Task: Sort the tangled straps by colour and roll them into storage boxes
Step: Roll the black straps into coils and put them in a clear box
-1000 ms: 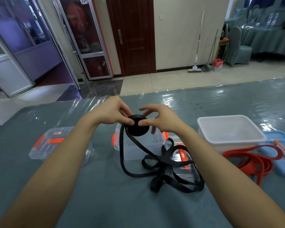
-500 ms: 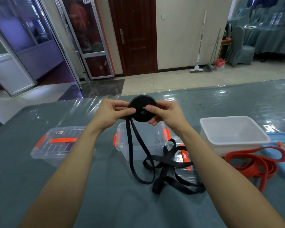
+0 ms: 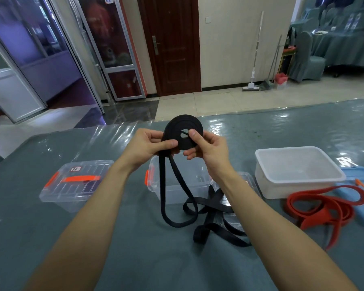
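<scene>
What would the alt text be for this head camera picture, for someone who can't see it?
A person's left hand and right hand pinch a partly rolled black strap above a table, its loose length trailing down into a tangle. A clear box stands behind the tangle, and a red strap lies by a white tub at right.

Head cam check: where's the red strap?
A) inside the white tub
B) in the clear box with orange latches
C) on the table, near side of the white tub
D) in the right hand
C: the red strap lies loose on the table on the near side of the white tub, while the left hand and right hand grip the rolled part of the black strap.
</scene>
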`<state>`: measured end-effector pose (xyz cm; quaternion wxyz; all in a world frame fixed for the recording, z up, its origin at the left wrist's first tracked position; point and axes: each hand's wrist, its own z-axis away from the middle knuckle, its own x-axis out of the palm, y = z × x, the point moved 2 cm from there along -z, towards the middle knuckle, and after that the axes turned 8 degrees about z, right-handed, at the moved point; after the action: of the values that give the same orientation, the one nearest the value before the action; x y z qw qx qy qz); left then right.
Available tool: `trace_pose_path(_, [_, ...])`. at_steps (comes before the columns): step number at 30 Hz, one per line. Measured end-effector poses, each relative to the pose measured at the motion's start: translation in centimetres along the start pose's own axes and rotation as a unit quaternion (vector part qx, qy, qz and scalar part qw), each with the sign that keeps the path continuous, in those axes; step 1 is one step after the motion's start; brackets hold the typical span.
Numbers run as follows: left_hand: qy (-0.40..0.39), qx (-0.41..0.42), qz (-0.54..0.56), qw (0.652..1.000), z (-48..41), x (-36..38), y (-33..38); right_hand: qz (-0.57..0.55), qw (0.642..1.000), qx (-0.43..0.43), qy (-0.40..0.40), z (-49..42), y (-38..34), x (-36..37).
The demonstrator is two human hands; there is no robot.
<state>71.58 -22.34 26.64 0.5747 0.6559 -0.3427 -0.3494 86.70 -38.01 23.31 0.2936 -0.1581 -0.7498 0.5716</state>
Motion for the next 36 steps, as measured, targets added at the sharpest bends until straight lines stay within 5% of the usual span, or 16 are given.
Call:
trace_pose_path(11, [-0.020, -0.033, -0.067, 0.997, 0.4, -1.2, 0.9, 0.027, 0.997, 0.028, -0.068, 0.3, 0.7, -0.4])
trace_pose_path(15, [-0.056, -0.060, -0.142, 0.987, 0.5, -2.3, 2.4, 0.236, 0.961, 0.020, -0.140, -0.1, 0.4, -1.7])
trace_pose_path(18, [-0.109, -0.096, -0.318, 0.937, -0.1, -2.2, 3.3, 0.394, 0.905, -0.021, -0.158, -0.8, -0.6, -1.7])
trace_pose_path(21, [-0.155, -0.107, -0.446, 0.875, -0.8, -1.2, 3.2, 0.431, 0.874, -0.020, -0.223, -1.3, -0.4, -0.3])
trace_pose_path(23, [-0.151, -0.110, -0.428, 0.884, -0.9, -1.2, 2.8, 0.423, 0.878, -0.016, -0.223, -1.2, -0.1, -0.1])
trace_pose_path(28, [-0.017, -0.045, -0.165, 0.985, 0.4, -2.2, 0.9, 0.274, 0.952, 0.010, -0.139, -0.8, 0.3, -1.3])
trace_pose_path(36, [0.091, 0.050, -0.058, 0.993, 1.2, -0.2, -1.2, 0.144, 0.988, 0.004, -0.060, -1.0, 0.8, -1.8])
